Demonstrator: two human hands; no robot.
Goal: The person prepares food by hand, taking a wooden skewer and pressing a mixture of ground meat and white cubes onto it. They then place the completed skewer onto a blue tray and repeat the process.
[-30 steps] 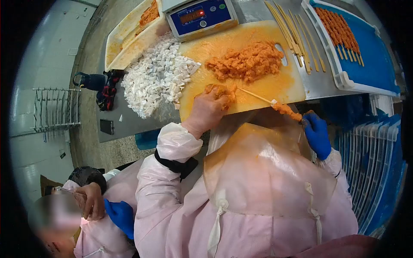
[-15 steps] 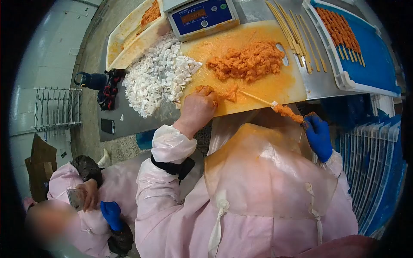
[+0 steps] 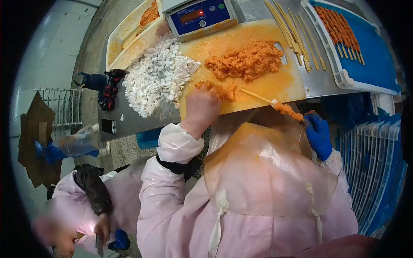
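My left hand, bare and smeared orange at the fingertips, is curled on the near edge of the yellow cutting board. Its fingers close on a small piece of marinated meat, part of which sticks out to the right. In a blue glove, my right hand grips the meat-covered end of a bamboo skewer. Orange meat and one white piece are threaded on it; the bare tip points left, close to the piece by my left hand. A larger meat pile lies behind.
White chunks are heaped left of the board. A scale and a white tub stand behind. Loose skewers lie right, beside a blue-lined tray of filled skewers. A co-worker with a phone is at lower left, near cardboard.
My left hand has shifted slightly right towards the skewer tip. My right hand has barely moved. The co-worker's hand and phone are lower, and the cardboard at left stands higher.
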